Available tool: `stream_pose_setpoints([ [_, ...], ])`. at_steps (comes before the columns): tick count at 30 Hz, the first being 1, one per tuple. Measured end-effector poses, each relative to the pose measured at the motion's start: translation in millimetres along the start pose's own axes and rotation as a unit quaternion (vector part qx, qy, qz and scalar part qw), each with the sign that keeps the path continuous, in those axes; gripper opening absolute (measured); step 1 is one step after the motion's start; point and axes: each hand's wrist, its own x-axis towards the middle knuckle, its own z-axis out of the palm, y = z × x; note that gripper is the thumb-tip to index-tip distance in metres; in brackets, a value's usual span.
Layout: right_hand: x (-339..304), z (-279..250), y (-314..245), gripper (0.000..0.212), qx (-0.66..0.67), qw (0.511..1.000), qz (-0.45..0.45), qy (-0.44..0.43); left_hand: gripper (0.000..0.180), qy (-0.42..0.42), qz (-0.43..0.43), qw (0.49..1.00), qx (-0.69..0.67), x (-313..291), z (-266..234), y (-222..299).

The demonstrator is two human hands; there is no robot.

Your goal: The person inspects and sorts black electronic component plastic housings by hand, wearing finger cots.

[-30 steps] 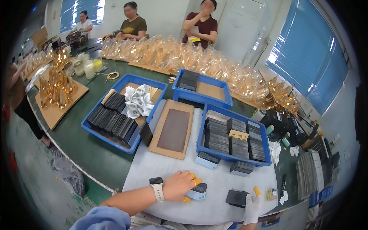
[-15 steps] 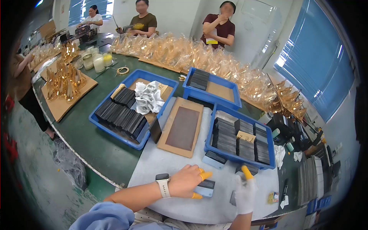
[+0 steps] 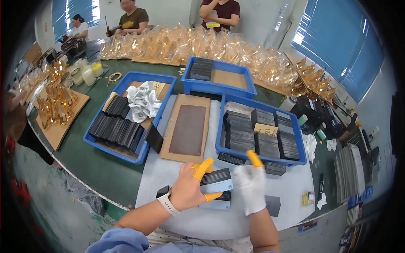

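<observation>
My left hand, with yellow finger cots and a watch at the wrist, closes its fingers and thumb on the edges of a black and light-blue printed card. Below it, a similar card lies on the white mat. Close to the held card's right end is my right hand, in a white glove. Its index finger, in a yellow cot, stretches up; its other fingers are partly hidden. Dark flat cards lie beside the right wrist. Small dark stacks stand against the right blue bin.
Packed black cards and white cloth fill the left blue bin; a third bin stands behind. A brown pad on cardboard lies between, with a dark plate leaning nearby. Bagged gold pieces line the far edge. Several people are beyond.
My left hand has risen with a card, uncovering the similar one below. The right hand has shifted left toward it, and the whole view has turned slightly.
</observation>
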Motion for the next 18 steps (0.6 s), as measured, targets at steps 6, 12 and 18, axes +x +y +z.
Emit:
stream_pose_setpoints([
  [6, 12.7, -2.7, 2.0, 0.043, 0.132, 0.988, 0.071, 0.044, 0.105, 0.031, 0.013, 0.999, 0.038, -2.8, 14.0, -9.0],
  [12, -2.7, 7.0, 9.9, 0.065, 0.041, 0.989, 0.034, -0.138, 0.108, 0.034, -0.001, 0.999, 0.04, 6.3, 23.1, -7.1],
  [18, 11.4, -6.8, 5.8, 0.054, 0.139, 0.984, 0.067, -0.083, 0.115, 0.023, -0.016, 0.999, 0.033, 9.2, 22.2, -16.7],
])
